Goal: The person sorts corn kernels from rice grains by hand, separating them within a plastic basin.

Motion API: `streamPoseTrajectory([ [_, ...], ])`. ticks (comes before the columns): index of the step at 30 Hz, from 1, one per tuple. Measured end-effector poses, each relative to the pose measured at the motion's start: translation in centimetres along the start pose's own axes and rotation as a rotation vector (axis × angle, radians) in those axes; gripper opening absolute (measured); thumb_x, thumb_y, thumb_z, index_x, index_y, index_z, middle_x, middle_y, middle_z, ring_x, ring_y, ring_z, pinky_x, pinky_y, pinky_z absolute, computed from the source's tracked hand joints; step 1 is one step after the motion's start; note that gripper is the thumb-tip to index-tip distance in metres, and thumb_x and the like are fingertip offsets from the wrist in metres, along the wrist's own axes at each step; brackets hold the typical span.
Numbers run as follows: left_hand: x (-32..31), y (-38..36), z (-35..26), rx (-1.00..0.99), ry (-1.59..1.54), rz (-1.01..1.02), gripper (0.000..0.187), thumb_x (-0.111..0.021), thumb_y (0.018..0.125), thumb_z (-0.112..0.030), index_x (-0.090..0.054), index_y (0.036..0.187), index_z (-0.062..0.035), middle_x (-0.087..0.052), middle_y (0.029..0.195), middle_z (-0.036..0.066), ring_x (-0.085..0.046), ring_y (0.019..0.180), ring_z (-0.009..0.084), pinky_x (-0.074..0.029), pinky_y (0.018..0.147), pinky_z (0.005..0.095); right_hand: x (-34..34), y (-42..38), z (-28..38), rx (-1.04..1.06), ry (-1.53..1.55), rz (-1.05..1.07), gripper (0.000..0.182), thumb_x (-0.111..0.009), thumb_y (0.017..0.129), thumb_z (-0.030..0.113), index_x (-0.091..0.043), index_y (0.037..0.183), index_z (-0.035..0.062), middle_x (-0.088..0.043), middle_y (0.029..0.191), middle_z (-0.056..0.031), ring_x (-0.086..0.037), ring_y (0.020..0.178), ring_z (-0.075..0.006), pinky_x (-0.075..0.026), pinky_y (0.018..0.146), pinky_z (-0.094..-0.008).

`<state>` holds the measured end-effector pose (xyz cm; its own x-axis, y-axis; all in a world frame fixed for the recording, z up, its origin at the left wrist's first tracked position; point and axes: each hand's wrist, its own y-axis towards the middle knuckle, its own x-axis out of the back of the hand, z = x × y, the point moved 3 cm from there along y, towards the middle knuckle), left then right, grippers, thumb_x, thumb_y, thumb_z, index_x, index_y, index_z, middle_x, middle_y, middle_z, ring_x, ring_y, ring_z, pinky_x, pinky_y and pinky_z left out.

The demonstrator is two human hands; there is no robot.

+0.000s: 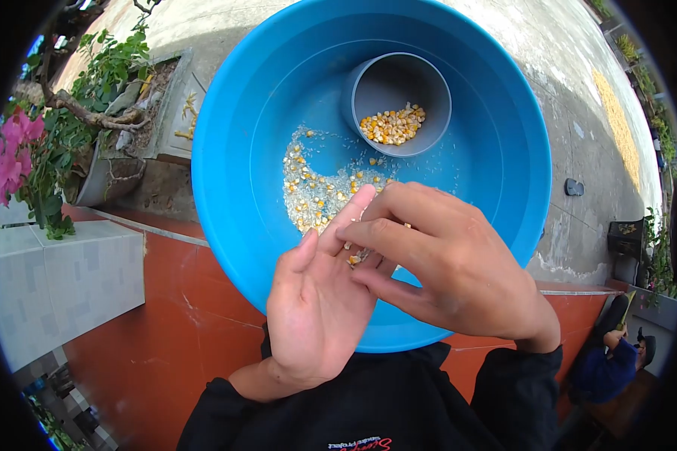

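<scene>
My left hand [316, 301] is palm up and slightly cupped, with a few yellow and white corn kernels [356, 258] on its fingers. Over it, my right hand [444, 255] bends its fingers down to the kernels in a pinch; whatever lies between its fingertips is hidden. Both hands are above the near side of a large blue basin [233, 158]. On the basin's floor, corn kernels lie mixed with small whitish grains [316, 188]. A grey plastic pot [365, 101] stands inside at the far right, holding loose kernels [393, 125].
A tiled block [68, 278] and potted plants [105, 83] with pink flowers [13, 154] stand at left. Red floor [195, 301] lies below, with grey concrete [579, 150] beyond. A yellow strip of grain [615, 131] is spread far right. Another person [609, 368] sits at lower right.
</scene>
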<state>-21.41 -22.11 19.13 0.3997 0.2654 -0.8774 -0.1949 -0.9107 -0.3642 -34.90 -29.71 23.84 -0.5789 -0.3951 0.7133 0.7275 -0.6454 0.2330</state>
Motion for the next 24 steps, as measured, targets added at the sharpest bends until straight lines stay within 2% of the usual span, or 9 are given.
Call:
streamPoseTrajectory([
  [2, 0.0, 0.1, 0.1, 0.014, 0.006, 0.007, 0.077, -0.028, 0.116, -0.044, -0.023, 0.174, 0.0072, -0.039, 0.173, 0.018, -0.037, 0.161, 0.0293, -0.026, 0.135, 0.0456, -0.3, -0.2, -0.1, 0.037, -0.135, 0.011, 0.037, -0.091, 0.075, 0.005, -0.077, 0.109, 0.0072, -0.067, 0.100, -0.0069, -0.069, 0.088, -0.0276, -0.055, 0.075, -0.0396],
  [5, 0.1, 0.0, 0.3, 0.022, 0.006, 0.019, 0.077, -0.027, 0.116, -0.044, -0.024, 0.174, 0.0067, -0.042, 0.172, 0.017, -0.037, 0.161, 0.0285, -0.026, 0.134, 0.0453, -0.6, -0.3, 0.1, 0.067, -0.162, -0.020, 0.037, -0.092, 0.074, 0.009, -0.075, 0.107, 0.0065, -0.066, 0.098, -0.0071, -0.065, 0.085, -0.0285, -0.051, 0.073, -0.0413],
  [8, 0.0, -0.1, 0.3, 0.017, -0.008, 0.012, 0.077, -0.027, 0.116, -0.044, -0.025, 0.174, 0.0061, -0.044, 0.170, 0.016, -0.039, 0.160, 0.0277, -0.027, 0.133, 0.0448, -0.5, -0.4, 0.6, 0.048, -0.234, 0.034, 0.035, -0.091, 0.075, 0.007, -0.073, 0.105, 0.0063, -0.064, 0.099, -0.0074, -0.063, 0.084, -0.0282, -0.048, 0.071, -0.0411],
  [14, 0.7, -0.3, 0.9, 0.081, -0.002, -0.047, 0.077, -0.029, 0.116, -0.045, -0.024, 0.175, 0.0045, -0.047, 0.167, 0.014, -0.044, 0.155, 0.0264, -0.030, 0.131, 0.0435, -0.8, 0.0, 0.7, -0.025, -0.265, 0.142, 0.031, -0.089, 0.074, 0.008, -0.067, 0.096, 0.0083, -0.060, 0.097, -0.0072, -0.061, 0.089, -0.0275, -0.046, 0.072, -0.0406],
  [17, 1.0, -0.5, 0.8, 0.085, -0.005, -0.018, 0.078, -0.030, 0.116, -0.046, -0.024, 0.174, 0.0054, -0.047, 0.167, 0.014, -0.044, 0.154, 0.0267, -0.029, 0.131, 0.0438, -1.2, 0.0, 0.4, 0.044, -0.275, 0.133, 0.030, -0.088, 0.074, 0.008, -0.065, 0.093, 0.0088, -0.058, 0.093, -0.0066, -0.061, 0.085, -0.0275, -0.045, 0.072, -0.0406],
  [20, 0.3, -0.4, 0.4, 0.033, 0.004, 0.011, 0.078, -0.032, 0.116, -0.045, -0.023, 0.174, 0.0064, -0.043, 0.171, 0.017, -0.043, 0.156, 0.0281, -0.028, 0.134, 0.0447, -0.2, 0.4, 0.6, 0.024, -0.202, 0.074, 0.026, -0.086, 0.076, 0.005, -0.066, 0.091, 0.0088, -0.059, 0.088, -0.0061, -0.062, 0.081, -0.0262, -0.047, 0.071, -0.0392],
  [24, -0.2, 0.0, 0.1, 0.004, -0.077, 0.019, 0.077, -0.035, 0.116, -0.041, -0.020, 0.174, 0.0072, -0.032, 0.179, 0.022, -0.035, 0.164, 0.0313, -0.022, 0.139, 0.0456, 2.6, 1.3, -1.3, -0.036, -0.208, -0.197, 0.020, -0.086, 0.080, 0.003, -0.070, 0.091, 0.0050, -0.065, 0.087, -0.0070, -0.062, 0.077, -0.0216, -0.049, 0.068, -0.0357],
])
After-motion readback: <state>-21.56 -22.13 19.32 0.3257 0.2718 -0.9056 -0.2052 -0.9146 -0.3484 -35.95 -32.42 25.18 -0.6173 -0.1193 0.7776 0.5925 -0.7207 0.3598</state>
